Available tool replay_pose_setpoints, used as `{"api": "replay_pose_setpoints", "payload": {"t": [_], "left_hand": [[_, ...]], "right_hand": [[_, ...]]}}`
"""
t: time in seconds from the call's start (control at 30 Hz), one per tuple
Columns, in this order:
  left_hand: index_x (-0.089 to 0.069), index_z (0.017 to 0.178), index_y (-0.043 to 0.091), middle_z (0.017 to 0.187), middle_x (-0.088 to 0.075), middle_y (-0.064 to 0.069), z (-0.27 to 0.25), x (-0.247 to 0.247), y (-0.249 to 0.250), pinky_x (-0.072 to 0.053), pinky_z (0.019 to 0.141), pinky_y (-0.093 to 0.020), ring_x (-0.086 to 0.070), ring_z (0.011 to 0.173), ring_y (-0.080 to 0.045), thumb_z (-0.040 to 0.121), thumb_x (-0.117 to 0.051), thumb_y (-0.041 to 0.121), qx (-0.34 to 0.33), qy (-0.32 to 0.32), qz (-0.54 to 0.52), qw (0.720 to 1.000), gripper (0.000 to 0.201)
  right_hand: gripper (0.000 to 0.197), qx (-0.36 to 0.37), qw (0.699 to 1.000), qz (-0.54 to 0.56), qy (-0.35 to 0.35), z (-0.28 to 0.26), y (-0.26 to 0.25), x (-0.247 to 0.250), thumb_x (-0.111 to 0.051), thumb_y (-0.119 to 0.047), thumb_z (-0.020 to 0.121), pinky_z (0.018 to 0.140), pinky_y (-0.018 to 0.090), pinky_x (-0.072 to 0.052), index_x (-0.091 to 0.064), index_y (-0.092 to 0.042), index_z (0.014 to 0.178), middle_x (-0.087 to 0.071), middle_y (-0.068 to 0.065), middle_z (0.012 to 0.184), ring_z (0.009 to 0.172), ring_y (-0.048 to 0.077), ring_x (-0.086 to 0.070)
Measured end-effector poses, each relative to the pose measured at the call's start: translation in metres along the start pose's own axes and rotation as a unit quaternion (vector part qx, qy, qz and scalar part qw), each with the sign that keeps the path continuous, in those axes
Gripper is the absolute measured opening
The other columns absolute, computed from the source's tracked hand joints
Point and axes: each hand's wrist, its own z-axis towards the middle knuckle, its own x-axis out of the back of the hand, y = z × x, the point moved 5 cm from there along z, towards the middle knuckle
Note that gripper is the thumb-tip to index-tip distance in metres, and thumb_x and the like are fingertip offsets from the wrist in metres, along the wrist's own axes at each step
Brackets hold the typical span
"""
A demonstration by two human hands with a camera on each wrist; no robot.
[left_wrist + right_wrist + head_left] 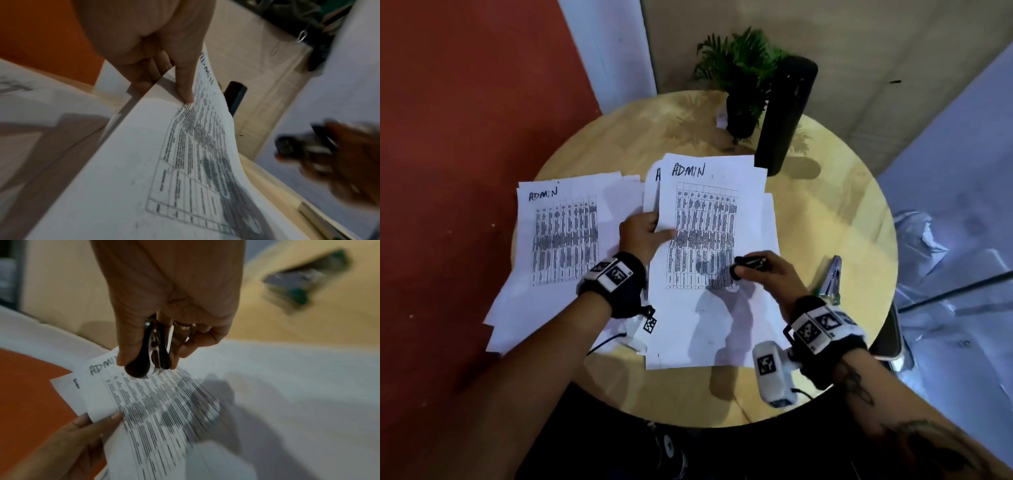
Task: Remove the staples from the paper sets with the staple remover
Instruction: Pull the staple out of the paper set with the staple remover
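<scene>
At the centre of the frame the left hand (pixel 642 233) pinches the paper set (pixel 709 219) by its edge above the tabletop (pixel 825 212) while the right hand (pixel 760 270) squeezes the staple remover (pixel 748 264), whose claws could tear the lifted, unsupported sheets.

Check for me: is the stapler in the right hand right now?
No. The right hand holds the black staple remover, while the stapler lies on the table beside it.
</scene>
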Motion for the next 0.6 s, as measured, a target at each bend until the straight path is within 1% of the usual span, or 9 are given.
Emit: {"api": "replay_pose_setpoints", "payload": {"t": [0.07,0.13,0.2,0.3,0.37,0.4,0.47,0.53,0.6], "left_hand": [[-0.071,0.092,0.006,0.062,-0.066,0.017,-0.009,0.004,0.016,-0.051,0.081,-0.036,-0.06,0.079,-0.013,0.066,-0.081,0.016,-0.011,0.019,-0.049,0.999,0.029],[-0.07,0.101,0.0,0.068,-0.067,0.029,-0.016,0.005,0.033,-0.052,0.086,-0.037,-0.063,0.076,-0.005,0.072,-0.077,0.0,-0.028,0.023,-0.1,0.994,0.03],[-0.07,0.1,0.001,0.07,-0.068,0.026,-0.023,0.006,0.048,-0.052,0.085,-0.035,-0.062,0.069,0.004,0.072,-0.073,-0.008,-0.035,0.021,-0.143,0.989,0.03],[-0.076,0.08,0.021,0.074,-0.073,0.014,-0.033,0.015,0.068,-0.052,0.088,-0.038,-0.066,0.077,-0.01,0.065,-0.079,-0.002,-0.052,0.023,-0.208,0.977,0.028],[-0.077,0.076,0.029,0.079,-0.074,0.012,-0.039,0.02,0.079,-0.054,0.087,-0.034,-0.066,0.084,-0.016,0.059,-0.082,0.011,-0.07,0.019,-0.213,0.974,0.026],[-0.077,0.079,0.029,0.082,-0.074,0.012,-0.044,0.024,0.086,-0.054,0.084,-0.03,-0.066,0.084,-0.015,0.06,-0.083,0.01,-0.081,0.021,-0.206,0.975,0.028],[-0.073,0.086,0.018,0.083,-0.074,0.012,-0.051,0.031,0.098,-0.054,0.08,-0.023,-0.065,0.081,-0.008,0.068,-0.077,-0.003,-0.097,0.02,-0.199,0.975,0.028],[-0.07,0.084,0.014,0.069,-0.071,0.02,-0.057,0.041,0.113,-0.05,0.069,-0.015,-0.063,0.069,0.003,0.072,-0.075,-0.003,-0.119,0.012,-0.163,0.979,0.021],[-0.065,0.063,0.026,0.052,-0.062,0.021,-0.064,0.06,0.128,-0.043,0.056,-0.017,-0.053,0.053,0.005,0.07,-0.081,0.021,-0.154,0.045,-0.089,0.983,0.018]], "right_hand": [[0.027,0.084,0.995,-0.056,-0.002,0.003,-0.052,0.002,-0.077,0.003,0.067,0.069,0.018,-0.05,-0.062,-0.014,0.082,-0.067,0.007,0.083,0.073,0.012,-0.061],[0.029,0.182,0.974,-0.132,-0.012,0.001,-0.108,-0.001,-0.081,-0.005,0.066,0.081,0.028,-0.053,-0.063,-0.02,0.084,-0.065,0.012,0.099,0.084,0.019,-0.062],[0.032,0.275,0.931,-0.238,-0.019,-0.003,-0.157,-0.009,-0.084,-0.014,0.064,0.09,0.034,-0.05,-0.067,-0.018,0.091,-0.05,0.012,0.125,0.092,0.026,-0.06],[0.038,0.307,0.858,-0.409,-0.057,-0.015,-0.205,-0.023,-0.084,-0.02,0.064,0.09,0.028,-0.045,-0.069,-0.013,0.099,-0.03,0.007,0.142,0.098,0.021,-0.056],[0.039,0.307,0.811,-0.492,-0.081,-0.025,-0.219,-0.03,-0.083,-0.022,0.065,0.089,0.027,-0.042,-0.07,-0.012,0.1,-0.043,0.009,0.133,0.106,0.024,-0.054],[0.039,0.316,0.792,-0.517,-0.079,-0.032,-0.226,-0.032,-0.083,-0.021,0.066,0.082,0.026,-0.041,-0.07,-0.012,0.101,-0.052,0.009,0.121,0.105,0.025,-0.055],[0.037,0.329,0.776,-0.535,-0.06,-0.045,-0.236,-0.032,-0.082,-0.021,0.066,0.073,0.03,-0.042,-0.069,-0.013,0.1,-0.058,0.005,0.099,0.092,0.025,-0.058],[0.037,0.337,0.773,-0.533,-0.057,-0.058,-0.248,-0.031,-0.082,-0.024,0.066,0.074,0.034,-0.047,-0.069,-0.015,0.099,-0.062,0.004,0.095,0.086,0.022,-0.06],[0.037,0.348,0.767,-0.535,-0.061,-0.073,-0.259,-0.028,-0.083,-0.027,0.064,0.078,0.038,-0.049,-0.07,-0.017,0.098,-0.063,0.003,0.096,0.087,0.021,-0.059]]}}
